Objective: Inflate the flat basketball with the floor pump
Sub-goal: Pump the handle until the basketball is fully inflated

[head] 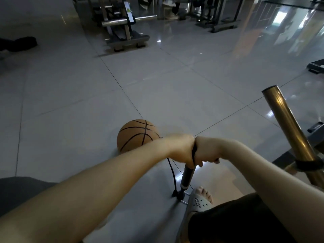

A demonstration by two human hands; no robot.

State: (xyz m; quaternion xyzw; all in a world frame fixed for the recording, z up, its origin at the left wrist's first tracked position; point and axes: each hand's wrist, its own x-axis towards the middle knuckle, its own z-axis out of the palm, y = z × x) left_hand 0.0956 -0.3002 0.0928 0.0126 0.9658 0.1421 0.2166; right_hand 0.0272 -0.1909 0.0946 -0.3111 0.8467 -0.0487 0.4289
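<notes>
Glossy tiled floor [157,85] carries basketball [136,135], pump [186,178], sandalled foot [199,202], gym machine [126,37].

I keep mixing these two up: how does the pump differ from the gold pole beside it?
The pump is slim and dark grey; the pole is thicker and brass-coloured. The pump stands nearly upright, while the pole leans. The left hand and right hand grip the pump's top; no hand touches the pole. Both are shiny tubes.

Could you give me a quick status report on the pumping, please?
Left hand, right hand gripping pump at handle. Basketball on floor, looks round, hose running toward it. Nothing blocking.
</notes>
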